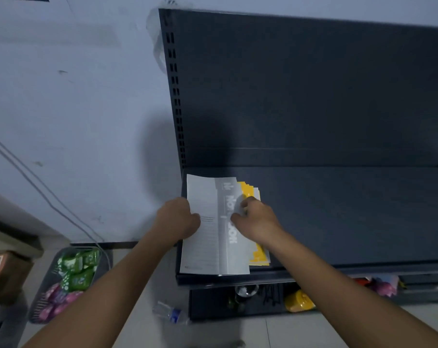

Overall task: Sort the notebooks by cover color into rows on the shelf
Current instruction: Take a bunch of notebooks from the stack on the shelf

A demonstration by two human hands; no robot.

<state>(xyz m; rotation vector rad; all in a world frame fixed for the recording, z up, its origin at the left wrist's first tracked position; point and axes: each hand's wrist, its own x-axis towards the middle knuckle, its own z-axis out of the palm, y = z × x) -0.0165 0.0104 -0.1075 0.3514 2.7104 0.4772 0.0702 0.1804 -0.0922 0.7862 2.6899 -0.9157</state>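
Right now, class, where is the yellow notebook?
Head view: the yellow notebook lies on the shelf near its left end, mostly under the grey notebook.

A grey-and-white notebook (pixel 207 237) tops yellow notebooks (pixel 246 189) on a dark grey shelf (pixel 338 212).

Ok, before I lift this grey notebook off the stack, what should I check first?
1. Left hand grips the left edge of the grey notebook: ok.
2. Right hand has only the grey cover, with none of the yellow notebooks beneath caught in its fingers: cannot tell.
3. Yellow notebooks squared up under it: not ok, they fan out at the right edge.
4. Bare room on the shelf to the right for a separate row: ok.
5. Stack's front edge safely behind the shelf lip: cannot tell, it reaches right up to the lip.
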